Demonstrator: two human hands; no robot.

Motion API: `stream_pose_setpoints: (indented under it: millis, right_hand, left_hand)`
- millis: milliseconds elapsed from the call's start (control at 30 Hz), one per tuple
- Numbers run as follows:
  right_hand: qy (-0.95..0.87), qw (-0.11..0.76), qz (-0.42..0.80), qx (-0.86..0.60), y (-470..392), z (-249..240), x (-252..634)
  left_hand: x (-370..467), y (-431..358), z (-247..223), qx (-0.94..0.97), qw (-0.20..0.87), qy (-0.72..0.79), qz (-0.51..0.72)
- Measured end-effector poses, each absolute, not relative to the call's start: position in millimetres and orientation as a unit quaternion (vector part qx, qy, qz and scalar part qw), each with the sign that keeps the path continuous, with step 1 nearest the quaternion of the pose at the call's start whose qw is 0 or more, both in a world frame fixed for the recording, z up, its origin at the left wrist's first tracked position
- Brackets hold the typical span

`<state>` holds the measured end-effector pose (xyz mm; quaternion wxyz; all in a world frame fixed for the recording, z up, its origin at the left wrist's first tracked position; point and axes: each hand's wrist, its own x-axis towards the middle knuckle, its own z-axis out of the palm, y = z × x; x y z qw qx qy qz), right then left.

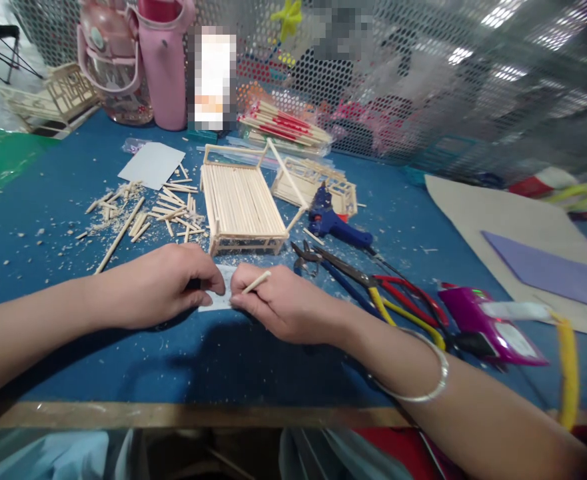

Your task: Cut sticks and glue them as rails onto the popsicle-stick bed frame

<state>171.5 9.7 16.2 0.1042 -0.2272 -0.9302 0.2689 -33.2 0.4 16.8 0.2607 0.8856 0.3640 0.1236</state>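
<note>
My right hand (pixel 278 300) is closed in a pinch on a short pale wooden stick (pixel 256 283), which pokes up past the fingers. Its fingertips are over a small white paper (pixel 223 277) on the table. On the left side of that paper rests my left hand (pixel 173 285), its fingers curled and the thumb and forefinger slightly apart, with nothing visible between them. Just beyond both hands stands a small bed-like model made of wooden sticks (pixel 240 200). Part of the paper is hidden under the hands.
Cut stick pieces (pixel 173 210) and a white card (pixel 152 165) lie left of the model. To the right are a blue glue gun (pixel 340 227), red-handled pliers (pixel 413 297) and a purple device (pixel 493 327). Behind stand a pink bottle (pixel 163 73) and bagged red-tipped sticks (pixel 286 127).
</note>
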Motion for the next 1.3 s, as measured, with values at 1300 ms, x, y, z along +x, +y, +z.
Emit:
stream_pose_setpoints:
  millis: [1300]
  right_hand:
    - [-0.926,0.091,0.299,-0.210,13.9,22.7,177.1]
  left_hand:
    - [-33.5,0.1,15.0,0.895,0.248,0.346,0.132]
